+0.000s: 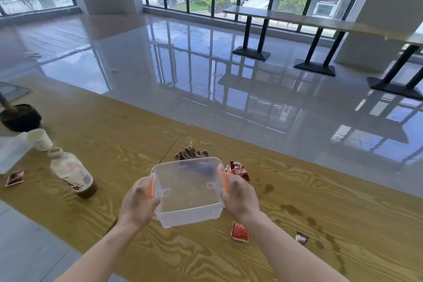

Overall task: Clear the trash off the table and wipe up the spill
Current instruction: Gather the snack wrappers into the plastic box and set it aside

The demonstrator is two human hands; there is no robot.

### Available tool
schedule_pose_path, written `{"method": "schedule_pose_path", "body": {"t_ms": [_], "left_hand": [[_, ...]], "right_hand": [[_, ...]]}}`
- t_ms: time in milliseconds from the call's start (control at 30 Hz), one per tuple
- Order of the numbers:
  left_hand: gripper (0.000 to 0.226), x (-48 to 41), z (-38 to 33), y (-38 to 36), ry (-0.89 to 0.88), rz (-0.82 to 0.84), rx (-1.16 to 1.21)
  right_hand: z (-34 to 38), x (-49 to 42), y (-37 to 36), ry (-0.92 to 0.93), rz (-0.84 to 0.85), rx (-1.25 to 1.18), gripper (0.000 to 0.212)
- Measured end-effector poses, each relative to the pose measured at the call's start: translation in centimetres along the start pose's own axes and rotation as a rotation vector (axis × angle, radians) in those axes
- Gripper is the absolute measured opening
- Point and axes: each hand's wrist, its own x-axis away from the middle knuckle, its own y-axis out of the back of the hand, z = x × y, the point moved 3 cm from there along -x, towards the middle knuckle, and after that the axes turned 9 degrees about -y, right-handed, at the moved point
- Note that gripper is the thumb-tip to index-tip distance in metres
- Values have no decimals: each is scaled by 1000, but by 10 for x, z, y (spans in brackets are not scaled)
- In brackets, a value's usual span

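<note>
I hold a clear plastic container (pixel 187 192) with orange side clips above the wooden table (pixel 128 144). My left hand (pixel 138 201) grips its left side and my right hand (pixel 240 198) grips its right side. The container looks empty. Behind it lies a brown cloth (pixel 190 153). A crumpled red wrapper (pixel 238 170) lies just right of the container, another red wrapper (pixel 239 231) sits below my right wrist, and a small dark wrapper (pixel 301 237) lies further right. Brown spill drops (pixel 291 209) trail across the table to the right.
On the left stand a bottle of brown drink (pixel 73 175), a paper cup (pixel 40 139), a dark bowl (pixel 20 117), a clear lid (pixel 10 152) and a small red packet (pixel 14 177). Beyond the table's far edge are glossy floor and other tables (pixel 320 23).
</note>
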Motion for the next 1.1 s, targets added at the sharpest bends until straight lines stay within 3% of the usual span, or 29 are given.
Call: {"method": "schedule_pose_path", "body": {"t_ms": [633,867,1100], "left_hand": [[61,-3,41,-22,78,101,-126],[62,-3,-12,-38,-242,114,-265],[57,19,-94,-81,-455,103,-91]], "right_hand": [[4,2,-45,-56,7,-40,41],[-39,17,-23,-159,-72,-114,44],[-132,39,11,-307,-54,6,41]]}}
